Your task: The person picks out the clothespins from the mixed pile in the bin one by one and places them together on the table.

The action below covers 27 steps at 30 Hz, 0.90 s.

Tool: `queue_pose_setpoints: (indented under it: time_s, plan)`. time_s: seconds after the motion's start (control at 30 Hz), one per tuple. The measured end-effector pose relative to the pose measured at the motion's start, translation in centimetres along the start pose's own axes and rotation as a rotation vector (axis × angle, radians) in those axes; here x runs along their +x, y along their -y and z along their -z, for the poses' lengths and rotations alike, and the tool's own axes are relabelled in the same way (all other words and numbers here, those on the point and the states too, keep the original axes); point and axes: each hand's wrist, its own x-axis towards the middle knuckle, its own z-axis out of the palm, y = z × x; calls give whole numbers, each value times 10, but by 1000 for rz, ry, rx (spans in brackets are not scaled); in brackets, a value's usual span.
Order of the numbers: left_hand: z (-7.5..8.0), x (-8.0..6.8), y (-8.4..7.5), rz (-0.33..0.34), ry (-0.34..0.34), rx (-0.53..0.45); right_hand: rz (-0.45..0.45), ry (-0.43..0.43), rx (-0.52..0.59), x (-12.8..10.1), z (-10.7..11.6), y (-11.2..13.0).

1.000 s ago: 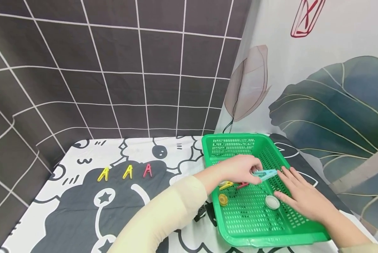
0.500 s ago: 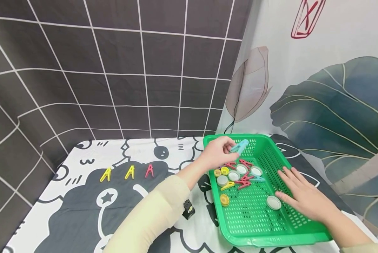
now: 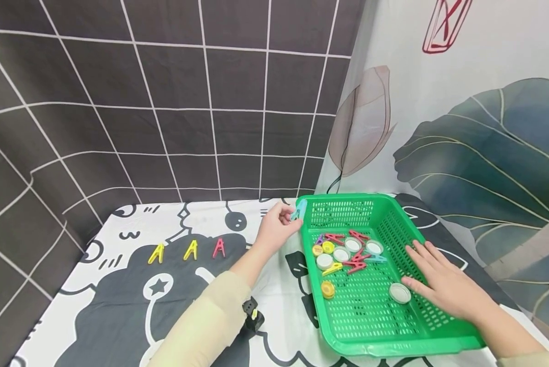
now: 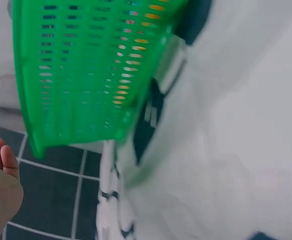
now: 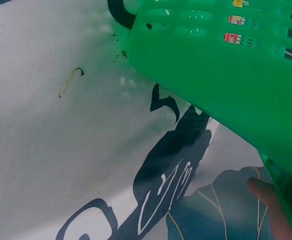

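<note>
The left hand (image 3: pixel 276 224) pinches a light-blue clothespin (image 3: pixel 299 210) between thumb and curled fingers. In the head view, this clothespin overlaps the far left corner of the green basket (image 3: pixel 380 349); clearance from the rim cannot be determined. The right hand (image 3: pixel 444 283) is open wide, fingers extended, positioned at the right side of the basket and holding no small part.

The basket stands on the right of the cloth-covered bench (image 3: pixel 111 306). Contents, far left area: red clothespins, one yellow clothespin, a second light-blue clothespin (image 3: pixel 376 258), white caps and yellow caps. One white cap (image 3: pixel 400 293) lies apart, near the right hand. Left of the basket, two yellow clothespins (image 3: pixel 190 250) and one red clothespin (image 3: pixel 218 248) form a spaced row.
</note>
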Motion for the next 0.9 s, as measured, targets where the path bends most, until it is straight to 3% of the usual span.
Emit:
queue_pose_setpoints:
  time_s: [0.2,0.37,0.67,0.9]
  plan:
    - [7,-12,21,73,-104,86,3,-10,-5,0,-1,0]
    - [17,-23,35,124,-143,148,-11,12,8,0,0,1]
    - [25,-39,50,169,-96,307,-9,12,6,0,1,2]
    - [29,-41,53,227,-79,366,2,1,-1,0,-1,1]
